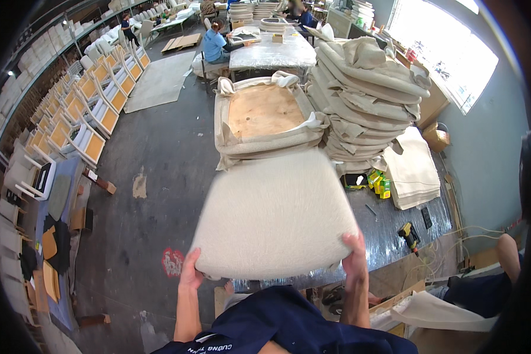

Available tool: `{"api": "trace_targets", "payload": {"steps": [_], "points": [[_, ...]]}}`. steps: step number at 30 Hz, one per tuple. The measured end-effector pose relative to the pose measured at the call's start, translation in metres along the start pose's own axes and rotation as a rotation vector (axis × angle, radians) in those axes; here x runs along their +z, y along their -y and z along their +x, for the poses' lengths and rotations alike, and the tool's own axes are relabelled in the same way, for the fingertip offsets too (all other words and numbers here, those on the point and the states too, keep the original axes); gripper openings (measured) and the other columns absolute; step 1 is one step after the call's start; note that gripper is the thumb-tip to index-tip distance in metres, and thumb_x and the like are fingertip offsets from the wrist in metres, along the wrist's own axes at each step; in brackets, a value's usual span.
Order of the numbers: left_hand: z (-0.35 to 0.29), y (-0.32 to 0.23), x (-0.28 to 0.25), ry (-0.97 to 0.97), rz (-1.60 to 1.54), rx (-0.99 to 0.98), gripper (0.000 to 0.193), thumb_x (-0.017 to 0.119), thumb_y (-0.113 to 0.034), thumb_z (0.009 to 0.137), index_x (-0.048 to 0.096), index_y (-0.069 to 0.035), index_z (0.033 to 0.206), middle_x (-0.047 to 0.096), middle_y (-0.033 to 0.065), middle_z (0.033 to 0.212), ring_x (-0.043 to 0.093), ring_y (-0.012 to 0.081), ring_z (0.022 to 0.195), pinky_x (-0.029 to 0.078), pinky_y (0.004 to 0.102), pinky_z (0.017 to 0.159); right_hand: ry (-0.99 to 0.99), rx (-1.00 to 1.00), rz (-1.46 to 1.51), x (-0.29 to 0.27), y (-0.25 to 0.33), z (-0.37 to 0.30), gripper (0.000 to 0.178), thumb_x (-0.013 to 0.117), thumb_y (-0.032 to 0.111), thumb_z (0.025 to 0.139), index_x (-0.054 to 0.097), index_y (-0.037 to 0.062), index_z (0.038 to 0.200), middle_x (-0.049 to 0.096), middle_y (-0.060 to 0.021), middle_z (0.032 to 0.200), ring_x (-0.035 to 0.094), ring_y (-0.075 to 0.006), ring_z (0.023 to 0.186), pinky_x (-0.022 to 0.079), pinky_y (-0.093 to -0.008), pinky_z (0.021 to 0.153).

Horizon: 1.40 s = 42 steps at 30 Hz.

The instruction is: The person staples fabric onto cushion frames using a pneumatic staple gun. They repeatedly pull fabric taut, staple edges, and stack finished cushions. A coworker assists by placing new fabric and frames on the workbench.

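Between my two hands is a pale beige fabric-covered seat cushion [277, 215], smooth side up and slightly blurred. My left hand [191, 269] grips its near left corner, and my right hand [354, 253] grips the near right corner. The fingers are partly hidden beneath it. Just beyond its far edge lies a short pile of seat cushions with a plywood base [264, 112] facing up and fabric folded round the rim. To the right rises a tall stack of beige seat cushions [366, 100] with loose fabric edges.
On the foil-covered table [336, 274], right side, are a stack of cut fabric [416, 171], green-yellow boxes [380, 184] and a yellow-black staple gun [408, 237] with hoses. Another person's arm [509, 256] is at lower right. Chair frames [88, 112] line the left; people sit at farther tables.
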<state>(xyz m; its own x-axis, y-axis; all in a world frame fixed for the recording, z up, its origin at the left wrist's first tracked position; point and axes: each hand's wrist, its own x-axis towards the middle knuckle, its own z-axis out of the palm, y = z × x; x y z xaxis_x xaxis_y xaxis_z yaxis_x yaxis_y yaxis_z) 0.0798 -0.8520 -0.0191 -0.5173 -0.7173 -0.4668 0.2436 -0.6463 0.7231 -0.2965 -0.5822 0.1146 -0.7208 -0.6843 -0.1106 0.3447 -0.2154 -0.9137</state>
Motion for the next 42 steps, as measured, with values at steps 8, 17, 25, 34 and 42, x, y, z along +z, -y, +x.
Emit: {"api": "trace_targets", "payload": {"steps": [8, 17, 25, 34, 42], "points": [[0.163, -0.163, 0.178, 0.125, 0.082, 0.591, 0.071, 0.068, -0.033, 0.106, 0.040, -0.001, 0.162, 0.055, 0.0145, 0.155, 0.053, 0.0267, 0.143, 0.043, 0.0440, 0.118, -0.012, -0.160, 0.163, 0.055, 0.085, 0.288, 0.079, 0.077, 0.045, 0.096, 0.050, -0.0014, 0.154, 0.060, -0.0132, 0.150, 0.056, -0.0277, 0.138, 0.044, -0.0432, 0.116], [0.362, -0.117, 0.232, -0.103, 0.585, 0.180, 0.091, 0.060, -0.056, 0.107, 0.010, -0.016, 0.171, 0.033, 0.0237, 0.169, 0.040, 0.0414, 0.153, 0.040, 0.0636, 0.117, -0.420, -0.110, -0.235, -0.040, -0.084, 0.500, 0.095, 0.083, 0.048, 0.090, 0.043, -0.0040, 0.160, 0.048, -0.0239, 0.162, 0.044, -0.0342, 0.151, 0.040, -0.0440, 0.120], [0.364, -0.119, 0.220, -0.086, 0.526, 0.301, 0.086, 0.058, -0.057, 0.108, 0.014, -0.014, 0.169, 0.034, 0.0223, 0.169, 0.040, 0.0420, 0.152, 0.039, 0.0650, 0.116, -0.428, -0.222, -0.006, -0.004, -0.088, 0.491, 0.098, 0.086, 0.036, 0.091, 0.034, -0.0043, 0.164, 0.041, -0.0195, 0.166, 0.043, -0.0312, 0.151, 0.035, -0.0417, 0.123], [0.378, -0.107, 0.228, -0.221, 0.761, 0.493, 0.081, 0.051, -0.053, 0.111, 0.024, -0.001, 0.166, 0.043, 0.0275, 0.164, 0.045, 0.0387, 0.151, 0.036, 0.0463, 0.122, -0.331, -0.348, -0.059, -0.019, -0.093, 0.501, 0.103, 0.085, 0.041, 0.093, 0.029, -0.0038, 0.166, 0.040, -0.0193, 0.167, 0.044, -0.0305, 0.149, 0.035, -0.0396, 0.123], [0.399, -0.117, 0.152, -0.260, 0.935, 0.608, 0.085, 0.049, -0.059, 0.110, 0.022, -0.002, 0.166, 0.052, 0.0382, 0.152, 0.054, 0.0488, 0.142, 0.043, 0.0509, 0.117, -0.360, -0.294, -0.277, 0.008, -0.116, 0.461, 0.101, 0.081, 0.045, 0.096, 0.029, -0.0081, 0.165, 0.038, -0.0223, 0.167, 0.044, -0.0305, 0.149, 0.035, -0.0403, 0.124]]}}
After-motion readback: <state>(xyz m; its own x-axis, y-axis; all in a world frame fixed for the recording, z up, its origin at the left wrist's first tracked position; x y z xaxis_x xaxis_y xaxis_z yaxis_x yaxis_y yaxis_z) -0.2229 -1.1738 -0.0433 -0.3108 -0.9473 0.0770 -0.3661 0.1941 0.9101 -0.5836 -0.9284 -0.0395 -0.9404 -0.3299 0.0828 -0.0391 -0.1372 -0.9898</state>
